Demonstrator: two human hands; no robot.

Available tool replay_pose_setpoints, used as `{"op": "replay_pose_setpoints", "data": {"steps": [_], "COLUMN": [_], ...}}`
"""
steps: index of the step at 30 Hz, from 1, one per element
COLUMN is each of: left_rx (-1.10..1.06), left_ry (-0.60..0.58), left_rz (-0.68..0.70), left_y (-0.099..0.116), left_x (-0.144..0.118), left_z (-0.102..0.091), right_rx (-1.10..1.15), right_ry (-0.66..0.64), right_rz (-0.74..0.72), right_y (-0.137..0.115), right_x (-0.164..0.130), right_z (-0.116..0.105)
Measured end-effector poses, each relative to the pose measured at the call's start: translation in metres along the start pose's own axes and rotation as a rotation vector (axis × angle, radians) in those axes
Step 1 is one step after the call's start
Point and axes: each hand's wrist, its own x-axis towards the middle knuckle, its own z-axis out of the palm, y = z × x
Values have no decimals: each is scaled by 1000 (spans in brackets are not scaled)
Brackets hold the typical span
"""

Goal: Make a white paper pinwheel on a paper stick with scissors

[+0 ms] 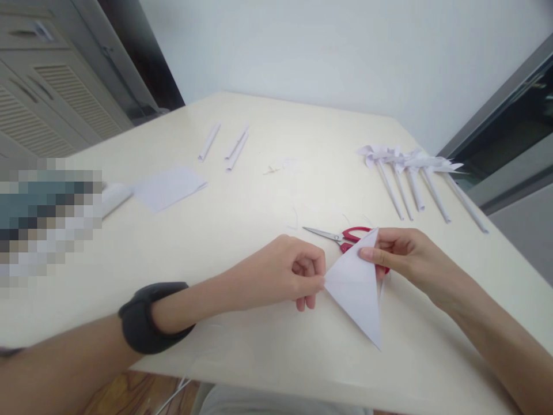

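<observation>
I hold a folded paper triangle [358, 286] just above the desk's [259, 346] near edge, my left hand [287, 271] pinching its left corner with fingers curled shut, my right hand [401, 253] pinching the top corner. Behind it lie red scissors [341, 235]. Toward the far right corner sit five finished pinwheels [410, 173], so I judge several are done and this sheet is only folded. Paper squares [169, 187] and rolled sticks [224, 144] wait at the far left
</observation>
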Motion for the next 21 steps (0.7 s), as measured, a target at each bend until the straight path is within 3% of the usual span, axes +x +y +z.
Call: {"op": "replay_pose_setpoints", "data": {"steps": [4, 21], "left_rx": [33, 96], "left_ry": [-33, -70], "left_rz": [18, -16], "left_y": [1, 6], "left_x": [-2, -1], "left_z": [0, 0], "right_rx": [67, 104], "right_ry": [-25, 99], "right_rz": [-18, -87], "right_y": [-3, -2], "right_x": [-1, -3], "right_z": [0, -1]}}
